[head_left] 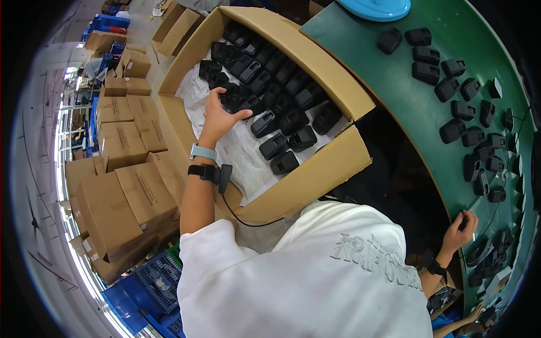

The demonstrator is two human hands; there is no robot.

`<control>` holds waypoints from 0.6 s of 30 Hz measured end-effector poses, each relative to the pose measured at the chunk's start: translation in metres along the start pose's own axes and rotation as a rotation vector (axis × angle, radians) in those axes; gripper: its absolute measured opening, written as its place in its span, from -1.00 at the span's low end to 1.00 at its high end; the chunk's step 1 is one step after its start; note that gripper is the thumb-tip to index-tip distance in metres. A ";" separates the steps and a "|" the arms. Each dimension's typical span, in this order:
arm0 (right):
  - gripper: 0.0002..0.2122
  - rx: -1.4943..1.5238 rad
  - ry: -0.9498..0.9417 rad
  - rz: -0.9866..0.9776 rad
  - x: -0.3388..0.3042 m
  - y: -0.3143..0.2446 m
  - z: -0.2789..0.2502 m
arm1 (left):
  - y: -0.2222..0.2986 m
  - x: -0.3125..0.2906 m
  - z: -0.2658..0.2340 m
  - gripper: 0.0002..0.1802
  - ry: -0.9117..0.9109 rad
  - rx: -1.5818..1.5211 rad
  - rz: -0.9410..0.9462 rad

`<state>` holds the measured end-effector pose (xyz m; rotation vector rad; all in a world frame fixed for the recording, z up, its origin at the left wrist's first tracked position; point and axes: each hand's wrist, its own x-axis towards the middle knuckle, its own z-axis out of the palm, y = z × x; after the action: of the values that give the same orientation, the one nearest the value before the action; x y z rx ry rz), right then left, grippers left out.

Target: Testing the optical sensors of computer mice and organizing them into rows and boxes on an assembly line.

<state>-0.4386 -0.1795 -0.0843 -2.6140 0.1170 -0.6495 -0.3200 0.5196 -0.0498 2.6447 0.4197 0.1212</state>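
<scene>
My left hand (220, 117) reaches into an open cardboard box (332, 163). Thumb and fingers are bent around small black plastic devices (251, 105) in the near-left part of the rows; the far fingertips are partly hidden. These blocky devices have a recessed face, and several stand in rows on a white sheet (239, 155) inside the box. At the right, my right hand (459, 232) rests at the edge of a green table (383, 79), its fingers curled. Whether anything small is in them is hidden.
Several similar black units (452, 130) are spread over the table, with a blue lid-like object (376, 8) at its far end. Stacked cartons (121, 208) and blue crates (152, 281) stand on the left. Another person's hand (475, 314) shows at the lower right.
</scene>
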 end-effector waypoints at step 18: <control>-0.92 -0.014 0.003 -0.039 0.003 -0.002 0.001 | 0.011 -0.007 0.015 0.24 -0.032 -0.064 -0.062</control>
<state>-0.4351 -0.1783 -0.0828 -2.6347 0.0720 -0.6680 -0.3214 0.5023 -0.0581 2.5642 0.4786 0.0710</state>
